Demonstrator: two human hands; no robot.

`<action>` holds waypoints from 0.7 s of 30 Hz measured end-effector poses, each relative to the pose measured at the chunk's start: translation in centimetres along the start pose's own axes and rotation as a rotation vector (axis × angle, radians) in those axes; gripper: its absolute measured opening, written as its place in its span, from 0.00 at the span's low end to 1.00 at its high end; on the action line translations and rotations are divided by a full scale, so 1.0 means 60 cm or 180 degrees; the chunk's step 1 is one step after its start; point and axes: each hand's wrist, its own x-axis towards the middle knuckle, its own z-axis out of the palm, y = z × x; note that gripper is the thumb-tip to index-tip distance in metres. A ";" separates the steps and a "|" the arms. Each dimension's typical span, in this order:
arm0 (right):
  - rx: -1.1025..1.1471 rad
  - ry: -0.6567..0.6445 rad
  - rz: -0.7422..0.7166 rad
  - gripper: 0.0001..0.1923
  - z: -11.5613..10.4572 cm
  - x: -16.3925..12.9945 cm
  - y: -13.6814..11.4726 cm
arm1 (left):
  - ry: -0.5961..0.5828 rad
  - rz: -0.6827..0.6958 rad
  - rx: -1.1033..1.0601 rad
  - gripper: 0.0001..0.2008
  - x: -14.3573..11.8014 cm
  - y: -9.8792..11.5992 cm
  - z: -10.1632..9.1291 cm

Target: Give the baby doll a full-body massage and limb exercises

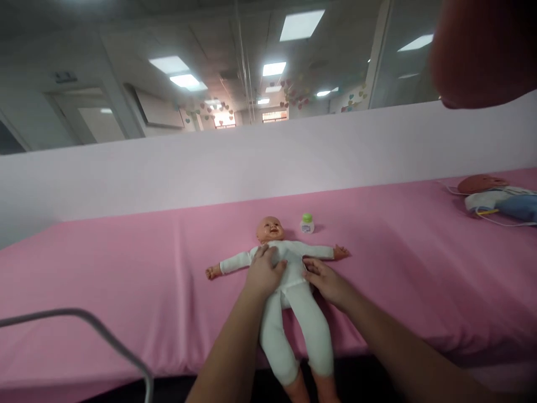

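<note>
A doll [295, 274] lies on its back on a bed draped in smooth pink cloth [138, 268], its head toward the wall and its legs toward the wearer. Its trunk, arms and legs are soft, stuffed white fabric with seams at the hips; the bald, rounded head, 2 small hands and lower legs look like glossy, flesh-toned plastic. Both arms stretch out sideways.

The left hand [264, 272] rests flat and open on the doll's chest, fingers lightly spread, gripping nothing. The right hand [327, 281] is at the doll's opposite flank, fingers partly bent and the tips against the fabric; whether it pinches anything I cannot tell.

Just beside the doll's head stands 1 squat, translucent bottle [307, 226] with a rounded green cap. Well apart, at the far right, lies a second doll [509, 202] in white and blue cloth, with thin pale tubing around it. A bent grey rail [79, 313] curves through the lower left. Behind the bed, a smooth white wall [210, 173] meets reflective glass [210, 50].
</note>
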 end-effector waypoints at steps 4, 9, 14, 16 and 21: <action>-0.0036 -0.0013 0.0039 0.20 0.001 -0.004 -0.012 | 0.0025 0.0023 -0.0078 0.28 0.000 0.003 -0.002; 0.0079 -0.0150 0.0081 0.21 0.000 -0.005 -0.007 | 0.0043 -0.0020 -0.0095 0.27 0.000 -0.005 0.004; 0.0090 -0.0131 0.0040 0.20 -0.001 -0.002 0.001 | 0.0042 -0.0025 -0.0105 0.28 -0.001 -0.004 0.003; 0.0063 -0.0109 0.0035 0.20 -0.001 -0.001 0.002 | 0.0029 -0.0042 -0.0106 0.28 -0.002 -0.001 0.001; -0.0138 -0.0121 -0.0023 0.20 -0.003 -0.001 0.007 | 0.0036 -0.0054 -0.0115 0.29 -0.003 0.000 0.000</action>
